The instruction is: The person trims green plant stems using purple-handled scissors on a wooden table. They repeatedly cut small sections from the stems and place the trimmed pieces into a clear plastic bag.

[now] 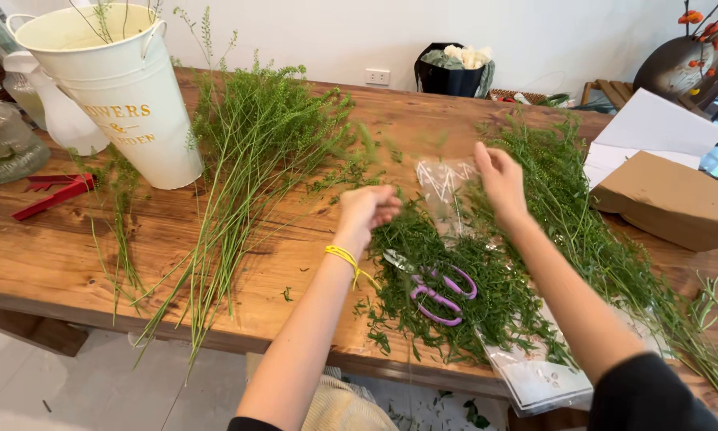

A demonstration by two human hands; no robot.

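My left hand (pixel 367 209) hovers over the wooden table (pixel 47 255) with its fingers curled together, a yellow band on the wrist; a thin green sprig may be pinched in it, but motion blur hides that. My right hand (pixel 500 179) is raised over a pile of green stems (pixel 566 215), fingers loosely bent, touching or just above the foliage. Between the hands lies a heap of trimmed greenery (pixel 454 295) on a clear plastic sleeve (pixel 534 379), with purple-handled scissors (pixel 443 291) resting on top. A sorted bunch of long stems (pixel 239 175) lies to the left.
A cream metal bucket (pixel 123 96) stands at the back left beside a white spray bottle (pixel 59 112) and glass jars (pixel 3 144). Red clippers (pixel 55 191) lie at the left. Brown wrapping paper (pixel 674 199) and white sheets (pixel 654 128) sit right; a dark vase (pixel 674 64) behind.
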